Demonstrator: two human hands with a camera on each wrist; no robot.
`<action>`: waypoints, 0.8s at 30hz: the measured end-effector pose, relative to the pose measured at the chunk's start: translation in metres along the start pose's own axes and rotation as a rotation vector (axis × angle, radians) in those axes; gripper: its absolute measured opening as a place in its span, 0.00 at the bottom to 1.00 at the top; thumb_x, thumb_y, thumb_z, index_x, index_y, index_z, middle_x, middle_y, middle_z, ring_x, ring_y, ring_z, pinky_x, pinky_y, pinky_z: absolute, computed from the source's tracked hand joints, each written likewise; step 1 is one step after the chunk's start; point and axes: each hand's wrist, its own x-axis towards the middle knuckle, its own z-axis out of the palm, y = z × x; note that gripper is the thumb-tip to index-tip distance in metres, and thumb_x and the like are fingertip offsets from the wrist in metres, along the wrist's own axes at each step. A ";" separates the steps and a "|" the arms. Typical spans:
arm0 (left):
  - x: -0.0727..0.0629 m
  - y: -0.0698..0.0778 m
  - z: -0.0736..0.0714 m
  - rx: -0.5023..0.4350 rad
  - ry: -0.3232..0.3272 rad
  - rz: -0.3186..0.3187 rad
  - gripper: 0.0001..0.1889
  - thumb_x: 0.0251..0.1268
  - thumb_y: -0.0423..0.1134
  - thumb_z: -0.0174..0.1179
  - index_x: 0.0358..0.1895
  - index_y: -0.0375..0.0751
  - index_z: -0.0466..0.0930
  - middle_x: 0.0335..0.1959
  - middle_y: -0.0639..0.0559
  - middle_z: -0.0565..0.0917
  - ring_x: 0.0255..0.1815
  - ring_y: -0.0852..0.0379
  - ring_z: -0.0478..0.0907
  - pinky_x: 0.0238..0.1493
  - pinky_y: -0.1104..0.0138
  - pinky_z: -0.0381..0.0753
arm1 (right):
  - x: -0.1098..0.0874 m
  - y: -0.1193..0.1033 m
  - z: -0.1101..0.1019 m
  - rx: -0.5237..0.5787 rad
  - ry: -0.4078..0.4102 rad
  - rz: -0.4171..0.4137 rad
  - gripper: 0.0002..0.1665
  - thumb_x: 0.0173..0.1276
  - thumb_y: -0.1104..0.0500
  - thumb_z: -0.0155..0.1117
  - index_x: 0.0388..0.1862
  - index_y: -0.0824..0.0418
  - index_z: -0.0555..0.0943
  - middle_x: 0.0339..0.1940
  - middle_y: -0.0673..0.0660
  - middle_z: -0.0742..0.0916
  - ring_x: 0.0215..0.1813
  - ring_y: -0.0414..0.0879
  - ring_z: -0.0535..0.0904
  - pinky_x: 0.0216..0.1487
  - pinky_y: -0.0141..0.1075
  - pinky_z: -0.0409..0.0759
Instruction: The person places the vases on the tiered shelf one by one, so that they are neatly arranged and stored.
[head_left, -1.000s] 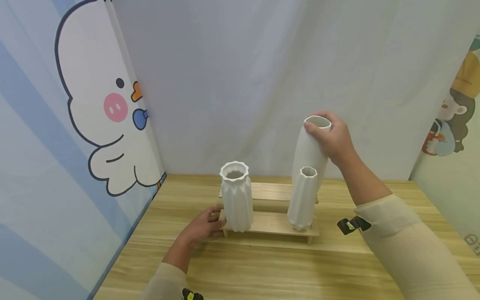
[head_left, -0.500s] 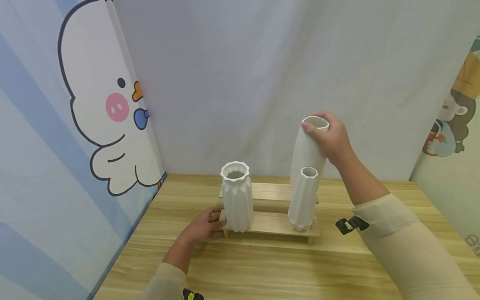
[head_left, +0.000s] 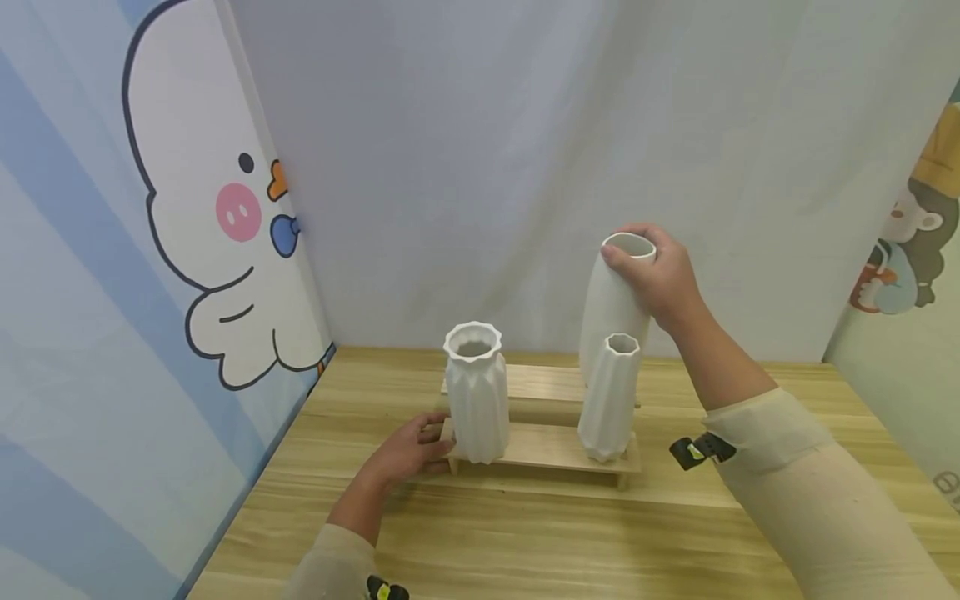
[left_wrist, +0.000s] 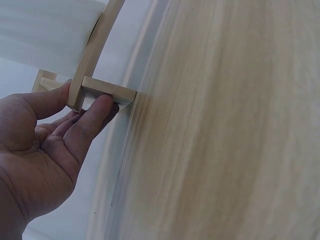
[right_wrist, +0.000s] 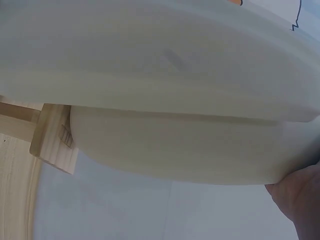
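Observation:
In the head view, my right hand grips a tall smooth white vase at its rim, thumb on the near side. The vase's base is on the back step of a two-step wooden stand, partly hidden by a narrow ribbed white vase. That one stands at the front step's right end; a wider fluted white vase occupies its left end. My left hand pinches the stand's left end; in the left wrist view its fingers are against the leg. The right wrist view shows the tall vase meeting the step's edge.
The stand is on a wood-grain table. A pale grey curtain hangs close behind it. Printed cartoon panels flank both sides, with a white duck on the left.
My right hand and the tall vase have shifted slightly left along the back step. The left hand keeps its hold on the stand, and the head view has turned a little.

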 end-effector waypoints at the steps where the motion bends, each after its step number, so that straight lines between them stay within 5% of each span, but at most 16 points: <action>1: 0.000 0.001 0.000 -0.002 0.000 0.001 0.34 0.69 0.35 0.60 0.73 0.33 0.55 0.71 0.23 0.61 0.67 0.33 0.70 0.56 0.51 0.83 | 0.000 0.000 0.000 -0.003 -0.003 0.002 0.28 0.63 0.40 0.67 0.54 0.56 0.77 0.41 0.55 0.82 0.37 0.45 0.79 0.29 0.34 0.83; 24: -0.001 0.000 0.000 0.006 0.015 -0.005 0.34 0.69 0.34 0.61 0.73 0.31 0.56 0.70 0.21 0.61 0.65 0.33 0.72 0.54 0.52 0.84 | -0.002 -0.001 0.009 -0.007 -0.021 -0.001 0.29 0.63 0.40 0.67 0.55 0.57 0.77 0.42 0.57 0.82 0.38 0.46 0.79 0.30 0.33 0.83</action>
